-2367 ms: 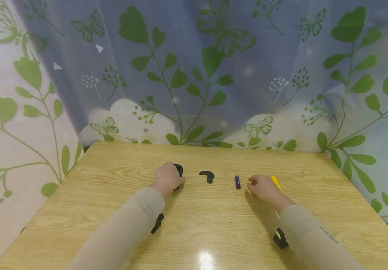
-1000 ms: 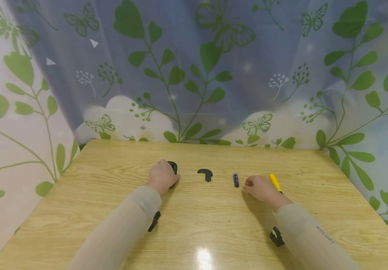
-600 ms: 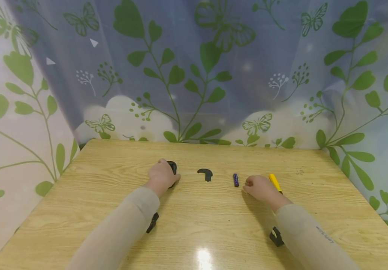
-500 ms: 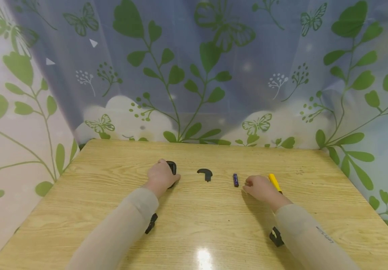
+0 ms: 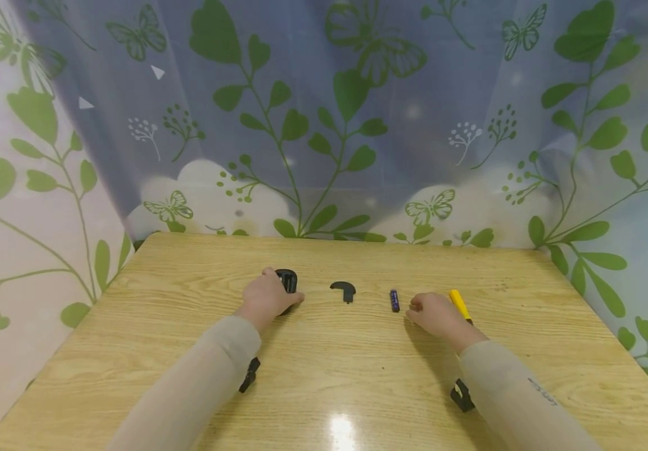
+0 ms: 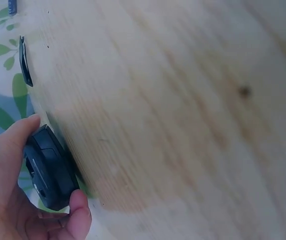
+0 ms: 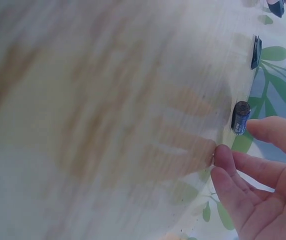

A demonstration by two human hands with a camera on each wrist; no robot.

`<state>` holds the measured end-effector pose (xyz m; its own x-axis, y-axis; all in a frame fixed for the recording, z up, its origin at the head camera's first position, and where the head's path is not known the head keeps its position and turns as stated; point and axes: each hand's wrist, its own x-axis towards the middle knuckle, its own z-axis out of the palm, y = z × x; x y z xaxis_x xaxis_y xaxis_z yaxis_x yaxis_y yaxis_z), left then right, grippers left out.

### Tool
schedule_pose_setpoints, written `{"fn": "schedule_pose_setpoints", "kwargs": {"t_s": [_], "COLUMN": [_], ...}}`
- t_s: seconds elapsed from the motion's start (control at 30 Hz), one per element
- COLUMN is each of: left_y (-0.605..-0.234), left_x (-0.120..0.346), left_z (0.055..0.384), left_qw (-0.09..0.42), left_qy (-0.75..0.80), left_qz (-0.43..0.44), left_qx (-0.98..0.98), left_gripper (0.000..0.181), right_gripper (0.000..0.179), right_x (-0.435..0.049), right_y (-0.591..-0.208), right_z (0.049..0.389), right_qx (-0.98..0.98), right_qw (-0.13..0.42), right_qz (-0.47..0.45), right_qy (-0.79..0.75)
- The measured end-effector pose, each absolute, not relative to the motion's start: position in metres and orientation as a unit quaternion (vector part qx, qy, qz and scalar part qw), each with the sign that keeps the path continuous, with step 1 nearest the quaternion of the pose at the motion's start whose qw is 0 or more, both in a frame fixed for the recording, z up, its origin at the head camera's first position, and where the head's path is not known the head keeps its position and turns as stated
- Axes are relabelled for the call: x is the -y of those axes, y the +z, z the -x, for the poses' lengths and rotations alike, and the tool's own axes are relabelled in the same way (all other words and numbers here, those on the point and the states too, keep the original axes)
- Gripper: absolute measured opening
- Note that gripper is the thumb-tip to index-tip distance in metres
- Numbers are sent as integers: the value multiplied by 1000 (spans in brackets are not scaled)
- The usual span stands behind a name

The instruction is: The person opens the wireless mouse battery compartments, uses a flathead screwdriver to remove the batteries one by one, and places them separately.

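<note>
My left hand (image 5: 264,295) grips a black computer mouse (image 5: 287,280) at the table's left. An open hollow shows on its upturned face in the head view. In the left wrist view, thumb and fingers hold opposite ends of the mouse (image 6: 53,167). To its right lies a black curved cover (image 5: 346,290) with a tab. Farther right is a dark purple battery (image 5: 394,300). My right hand (image 5: 437,313) rests beside the battery with loosely bent fingers and holds nothing. In the right wrist view, its index finger lies close to the battery (image 7: 241,118); contact is unclear.
A yellow-handled tool (image 5: 459,305) lies just behind the right hand, its dark end partly hidden by the wrist. The wooden table (image 5: 313,376) meets a leaf-patterned curtain (image 5: 324,125) at the back and sides.
My left hand has shifted slightly left on the mouse, and more of its hollow shows. The head view has moved a little. The right hand, battery and cover stay where they were.
</note>
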<state>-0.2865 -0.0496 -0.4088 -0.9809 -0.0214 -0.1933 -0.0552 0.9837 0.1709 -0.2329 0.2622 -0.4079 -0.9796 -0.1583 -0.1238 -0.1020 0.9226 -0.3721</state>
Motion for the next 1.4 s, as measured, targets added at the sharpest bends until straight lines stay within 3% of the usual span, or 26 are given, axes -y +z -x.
{"fn": "schedule_pose_setpoints", "kwargs": {"t_s": [0.87,1.27,1.4], "left_y": [-410,-418,-417], "left_x": [57,67,74], "left_z": [283,267,260], "left_qw": [94,45,14], "left_qy": [40,33,47], "left_qz": [12,-55,-82], "left_qx": [-995,-997,-995], "left_gripper": [104,107,105], "right_gripper": [38,36,42], "right_x": [-267,-273,-271], "right_y": [-415,-417,-415], "right_z": [235,224,218], "right_qx": [-970,-961,-974], "right_qw": [73,66,45], "right_qz": [60,98,113], "right_qy": [-226,-249,-192]}}
